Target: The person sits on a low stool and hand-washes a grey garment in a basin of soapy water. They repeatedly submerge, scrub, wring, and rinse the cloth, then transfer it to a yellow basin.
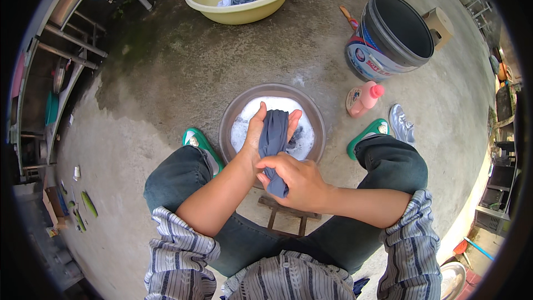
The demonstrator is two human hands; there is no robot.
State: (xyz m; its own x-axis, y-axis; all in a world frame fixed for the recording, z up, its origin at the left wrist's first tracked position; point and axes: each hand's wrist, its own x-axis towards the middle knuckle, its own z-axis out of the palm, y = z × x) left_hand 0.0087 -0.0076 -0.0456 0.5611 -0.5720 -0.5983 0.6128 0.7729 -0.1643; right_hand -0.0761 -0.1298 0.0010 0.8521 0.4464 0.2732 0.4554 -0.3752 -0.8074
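A dark grey wet cloth is stretched lengthwise above a round basin of foamy white suds. My left hand supports it in the palm, thumb on one side and fingertips showing on the other. Around the near end of the cloth, close to the left wrist, the fingers of my right hand are curled. The fabric looks gathered into folds. Some dark material shows in the suds beside the left fingertips; what it is cannot be told.
A yellow tub holding grey and white cloths stands ahead. To the right are a large bucket, a pink bottle, a brush and a grey shoe. A low wooden stool is below my hands. Metal racks line the left.
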